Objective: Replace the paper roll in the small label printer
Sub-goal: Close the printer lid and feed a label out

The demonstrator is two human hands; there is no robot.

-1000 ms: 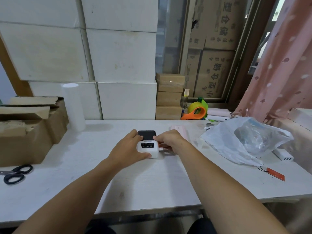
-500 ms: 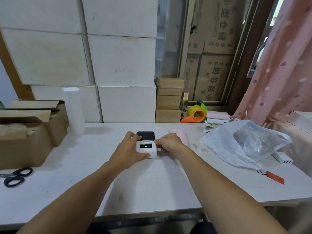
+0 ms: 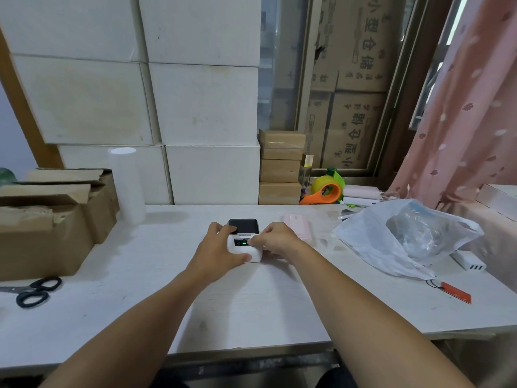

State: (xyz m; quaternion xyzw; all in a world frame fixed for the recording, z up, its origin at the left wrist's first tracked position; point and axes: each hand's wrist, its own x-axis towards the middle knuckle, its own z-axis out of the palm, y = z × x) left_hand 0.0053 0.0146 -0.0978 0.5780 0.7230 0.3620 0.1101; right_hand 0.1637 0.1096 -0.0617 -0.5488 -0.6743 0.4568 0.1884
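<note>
A pale, white-washed wooden tabletop (image 3: 251, 303) spreads out on every side of the fingers (image 3: 223, 229), its near edge running below them, with a dark metal rail under that edge. Straight beyond the fingers, large white rectangular cartons (image 3: 201, 107) are stacked like a wall to the top of the view. Far left of the fingers, a slanted brown wooden beam (image 3: 25, 107) crosses a pale bluish wall. Beyond and right of the fingers stands a dark-framed glass window (image 3: 279, 79), with printed brown cardboard cartons (image 3: 355, 130) behind the pane. Further right hangs a pink patterned fabric curtain (image 3: 470, 107). The light is soft and even, brightest at the upper right.
</note>
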